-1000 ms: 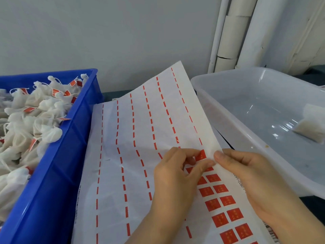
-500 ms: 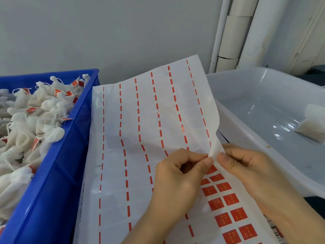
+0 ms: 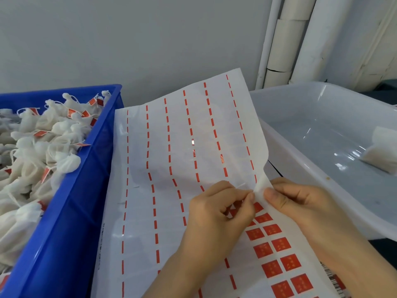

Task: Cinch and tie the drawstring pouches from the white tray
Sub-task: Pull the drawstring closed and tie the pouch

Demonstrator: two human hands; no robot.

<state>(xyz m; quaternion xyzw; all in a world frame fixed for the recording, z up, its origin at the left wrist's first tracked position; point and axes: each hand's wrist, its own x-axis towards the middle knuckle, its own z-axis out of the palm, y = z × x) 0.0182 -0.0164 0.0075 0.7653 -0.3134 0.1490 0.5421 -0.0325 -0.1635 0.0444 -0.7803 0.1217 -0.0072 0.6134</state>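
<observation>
Against a grey wall (image 3: pixel 129 39), a white translucent plastic tray (image 3: pixel 300 160) sits at the right, with one white mesh drawstring pouch (image 3: pixel 382 151) lying inside. A blue plastic crate (image 3: pixel 92 190) of tied pouches (image 3: pixel 43 147) stands at the left. Between them, the left-hand grip (image 3: pixel 214 218) and right-hand grip (image 3: pixel 307 207) both pinch a white sheet of red stickers (image 3: pixel 171 147).

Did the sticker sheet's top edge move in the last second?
Yes. Against the blue crate, the sticker sheet lifted at its top and swung right, further over the white tray.
</observation>
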